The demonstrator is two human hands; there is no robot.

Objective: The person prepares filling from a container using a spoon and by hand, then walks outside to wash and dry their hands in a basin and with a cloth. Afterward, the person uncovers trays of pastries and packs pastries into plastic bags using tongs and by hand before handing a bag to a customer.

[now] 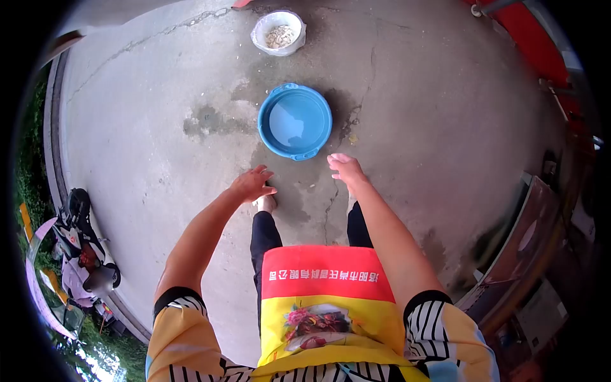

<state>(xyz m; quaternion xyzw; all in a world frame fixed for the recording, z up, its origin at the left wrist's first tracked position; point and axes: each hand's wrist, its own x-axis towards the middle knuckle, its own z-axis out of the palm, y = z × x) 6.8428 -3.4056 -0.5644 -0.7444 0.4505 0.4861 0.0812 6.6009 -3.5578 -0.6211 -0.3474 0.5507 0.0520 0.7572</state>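
Note:
A blue basin (296, 122) with water in it stands on the concrete floor, in front of my feet. My left hand (252, 184) hovers below and left of the basin, fingers apart and holding nothing. On the other side, my right hand (344, 168) is near the basin's lower right edge, without touching it; its fingers are partly curled with gaps between them, and nothing shows in them. Farther off stands a white bowl (259, 33) lined with clear plastic, with pale pieces inside. A red and yellow apron (331, 272) covers my lap.
Wet patches mark the cracked floor (159, 159) around the basin. At the left edge is a parked scooter (79, 254) beside a curb and greenery. Boards and boxes (541, 312) stand at the lower right, and something red (541, 38) is at the upper right.

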